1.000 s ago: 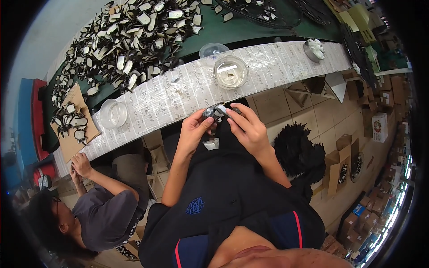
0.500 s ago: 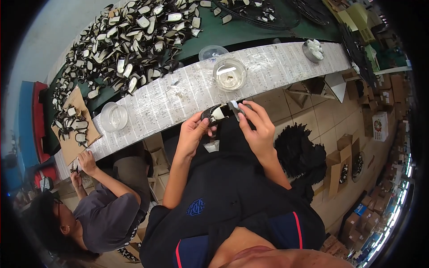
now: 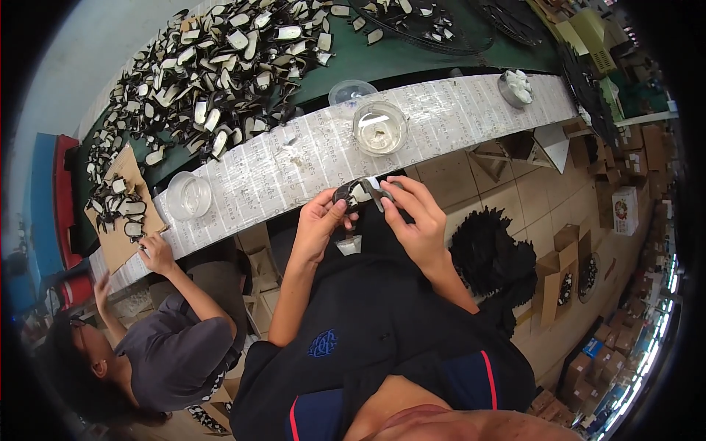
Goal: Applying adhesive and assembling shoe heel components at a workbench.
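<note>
My left hand (image 3: 321,220) grips a small black heel-shaped piece (image 3: 359,193) with a pale face, held just beyond the table's near edge. Thumb and fingers of my right hand (image 3: 418,214) pinch a dark, curved strip-like part (image 3: 377,197) with a whitish end. This part lies up against the pale face of the piece; whether the two are joined I cannot tell. Closest to my hands on the table is a round clear tub (image 3: 380,129) with a little something in the bottom.
A big heap of similar black-and-white pieces (image 3: 220,81) covers the green surface (image 3: 412,59). A second clear tub (image 3: 189,196) and a cup of white wads (image 3: 516,88) stand on the paper-covered strip (image 3: 294,162). A co-worker (image 3: 176,345) sits at left; black scraps (image 3: 493,250) lie at right.
My right hand has drawn slightly left, bringing the dark part closer against the piece in my left hand. The co-worker's hands have moved apart near the cardboard.
</note>
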`<control>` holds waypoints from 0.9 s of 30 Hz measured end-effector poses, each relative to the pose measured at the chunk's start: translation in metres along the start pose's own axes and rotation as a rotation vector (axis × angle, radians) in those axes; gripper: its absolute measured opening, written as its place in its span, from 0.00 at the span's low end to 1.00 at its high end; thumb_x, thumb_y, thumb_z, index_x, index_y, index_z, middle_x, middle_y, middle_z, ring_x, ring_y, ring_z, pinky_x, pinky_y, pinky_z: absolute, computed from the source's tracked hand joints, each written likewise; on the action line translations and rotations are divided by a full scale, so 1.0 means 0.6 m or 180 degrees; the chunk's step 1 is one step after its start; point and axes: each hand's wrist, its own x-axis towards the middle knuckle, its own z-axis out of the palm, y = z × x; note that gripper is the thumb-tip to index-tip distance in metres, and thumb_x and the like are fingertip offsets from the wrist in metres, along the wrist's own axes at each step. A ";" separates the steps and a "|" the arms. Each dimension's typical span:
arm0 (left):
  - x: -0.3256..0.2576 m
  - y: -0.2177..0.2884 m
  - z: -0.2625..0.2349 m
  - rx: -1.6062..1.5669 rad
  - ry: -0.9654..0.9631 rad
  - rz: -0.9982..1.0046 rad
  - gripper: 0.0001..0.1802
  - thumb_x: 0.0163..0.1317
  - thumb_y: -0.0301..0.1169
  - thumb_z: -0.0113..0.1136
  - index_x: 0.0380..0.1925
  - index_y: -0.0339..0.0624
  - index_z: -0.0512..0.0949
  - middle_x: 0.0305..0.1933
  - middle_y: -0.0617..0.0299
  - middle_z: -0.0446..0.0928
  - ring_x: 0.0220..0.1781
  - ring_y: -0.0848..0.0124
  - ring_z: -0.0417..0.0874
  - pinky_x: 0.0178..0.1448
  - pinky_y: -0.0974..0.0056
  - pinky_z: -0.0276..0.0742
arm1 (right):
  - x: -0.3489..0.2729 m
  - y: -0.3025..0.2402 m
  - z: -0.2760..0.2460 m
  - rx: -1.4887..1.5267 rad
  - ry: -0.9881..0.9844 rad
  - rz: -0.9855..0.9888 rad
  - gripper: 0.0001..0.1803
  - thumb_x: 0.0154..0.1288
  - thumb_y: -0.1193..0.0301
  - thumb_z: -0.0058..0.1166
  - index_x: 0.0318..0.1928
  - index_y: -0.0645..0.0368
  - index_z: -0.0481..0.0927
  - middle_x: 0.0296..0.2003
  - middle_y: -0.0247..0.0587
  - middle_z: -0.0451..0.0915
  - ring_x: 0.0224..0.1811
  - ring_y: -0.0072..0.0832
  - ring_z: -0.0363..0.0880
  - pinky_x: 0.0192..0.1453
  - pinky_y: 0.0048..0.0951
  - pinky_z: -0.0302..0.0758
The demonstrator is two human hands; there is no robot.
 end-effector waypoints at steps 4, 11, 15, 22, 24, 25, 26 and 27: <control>0.000 0.005 0.002 -0.0083 0.0047 -0.0032 0.19 0.69 0.35 0.57 0.52 0.31 0.73 0.41 0.58 0.80 0.36 0.74 0.81 0.38 0.72 0.76 | 0.001 -0.002 0.000 -0.0053 0.0046 -0.0032 0.15 0.56 0.82 0.62 0.46 0.65 0.82 0.45 0.47 0.79 0.37 0.32 0.82 0.41 0.28 0.81; 0.002 0.008 0.008 -0.0221 0.0122 -0.0053 0.16 0.70 0.34 0.55 0.49 0.32 0.74 0.42 0.57 0.81 0.36 0.72 0.83 0.39 0.71 0.79 | -0.006 0.002 0.002 0.0064 -0.0102 -0.0011 0.15 0.58 0.83 0.60 0.47 0.66 0.82 0.47 0.46 0.79 0.41 0.28 0.82 0.39 0.24 0.83; 0.003 0.007 0.015 -0.0354 0.0130 -0.0091 0.15 0.69 0.33 0.57 0.48 0.32 0.73 0.39 0.56 0.81 0.36 0.73 0.83 0.41 0.70 0.81 | -0.011 -0.002 0.008 0.0068 -0.0250 0.0008 0.15 0.58 0.83 0.60 0.47 0.66 0.82 0.47 0.46 0.79 0.41 0.29 0.82 0.40 0.24 0.83; 0.003 0.004 0.010 -0.0352 0.0126 -0.0064 0.15 0.70 0.34 0.55 0.48 0.33 0.73 0.41 0.56 0.81 0.36 0.72 0.84 0.41 0.71 0.81 | -0.013 0.002 0.006 -0.0032 -0.0230 -0.0040 0.15 0.58 0.83 0.60 0.47 0.65 0.82 0.46 0.46 0.79 0.40 0.30 0.82 0.41 0.25 0.83; 0.003 0.004 0.008 -0.0360 0.0130 -0.0052 0.15 0.70 0.34 0.55 0.48 0.33 0.73 0.41 0.56 0.81 0.36 0.72 0.84 0.41 0.71 0.81 | -0.011 0.003 0.004 -0.0243 -0.0102 -0.0221 0.15 0.57 0.82 0.61 0.46 0.65 0.82 0.45 0.47 0.80 0.40 0.31 0.82 0.42 0.26 0.81; 0.003 0.004 0.008 -0.0368 0.0133 -0.0042 0.15 0.70 0.33 0.55 0.49 0.33 0.73 0.41 0.56 0.81 0.36 0.71 0.84 0.41 0.71 0.81 | -0.010 0.002 0.003 -0.0244 -0.0099 -0.0222 0.15 0.57 0.82 0.61 0.46 0.65 0.82 0.45 0.47 0.80 0.40 0.31 0.82 0.42 0.26 0.81; 0.004 0.006 0.009 -0.0367 0.0130 -0.0042 0.15 0.70 0.33 0.55 0.49 0.33 0.73 0.41 0.56 0.81 0.36 0.71 0.84 0.41 0.71 0.81 | -0.011 0.000 0.001 -0.0231 -0.0067 -0.0106 0.15 0.56 0.82 0.61 0.46 0.65 0.82 0.45 0.47 0.80 0.39 0.32 0.82 0.42 0.27 0.80; 0.004 0.008 0.012 -0.0390 0.0162 -0.0040 0.14 0.70 0.33 0.55 0.47 0.33 0.73 0.40 0.56 0.81 0.36 0.72 0.84 0.41 0.71 0.81 | -0.011 0.000 -0.001 -0.0218 -0.0034 0.0010 0.15 0.56 0.82 0.62 0.46 0.65 0.82 0.45 0.47 0.80 0.39 0.33 0.82 0.42 0.27 0.79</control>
